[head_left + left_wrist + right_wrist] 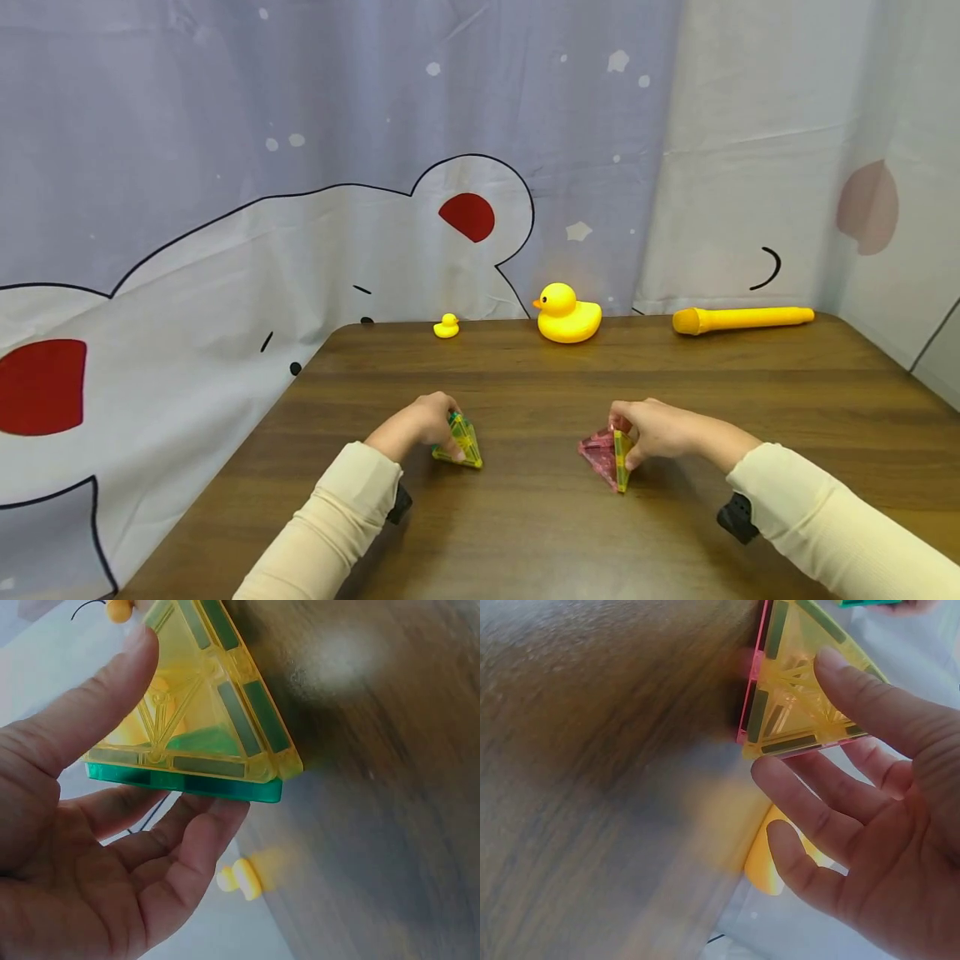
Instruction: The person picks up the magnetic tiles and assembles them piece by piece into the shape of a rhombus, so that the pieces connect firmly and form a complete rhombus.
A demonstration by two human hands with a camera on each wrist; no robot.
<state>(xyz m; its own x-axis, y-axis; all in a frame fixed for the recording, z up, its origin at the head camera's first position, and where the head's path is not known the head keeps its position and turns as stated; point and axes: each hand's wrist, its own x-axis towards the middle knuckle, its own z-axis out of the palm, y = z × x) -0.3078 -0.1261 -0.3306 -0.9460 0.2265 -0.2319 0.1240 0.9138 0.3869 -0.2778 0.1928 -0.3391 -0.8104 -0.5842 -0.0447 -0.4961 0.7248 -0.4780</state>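
Left of the table's middle, my left hand (426, 422) pinches a small pyramid of see-through magnetic tiles (467, 440). The left wrist view shows yellow tiles (225, 682) with a green tile (187, 782) along one side, thumb on the yellow and fingertips against the green. Across from it, my right hand (663, 430) grips a second tile pyramid (598, 455), pink with a yellow face. In the right wrist view, the thumb presses the yellow tile (787, 739) and the fingers reach behind it. Both pyramids are low at the wooden table; the far fingers are partly hidden.
Along the table's (525, 533) back edge stand a small yellow duck (446, 327), a larger yellow duck (567, 317) and a yellow toy microphone (742, 320). A printed curtain (300, 250) hangs right behind that edge and down the left side.
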